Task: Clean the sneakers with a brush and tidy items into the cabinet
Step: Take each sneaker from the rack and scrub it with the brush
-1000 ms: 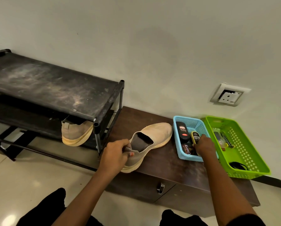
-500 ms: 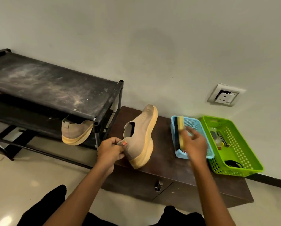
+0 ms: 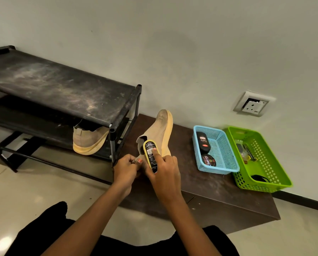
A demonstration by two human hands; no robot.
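The left hand (image 3: 125,168) pinches the heel of a sneaker (image 3: 160,130) tipped on edge at the cabinet's (image 3: 200,183) left edge; the right hand (image 3: 165,171) grips a brush (image 3: 150,154) against it, bristles hidden. A second sneaker (image 3: 88,142) sits in the rack (image 3: 62,89), its top hidden by the shelf above. The green basket's (image 3: 263,188) contents are unclear

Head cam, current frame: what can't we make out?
All head view.
- Bristles of the brush: face away, behind its labelled back.
- Heel of the held sneaker: covered by left hand and right hand.
- Part of the second sneaker: under the shoe rack's top shelf.
- Small items in the green basket: too small to name.
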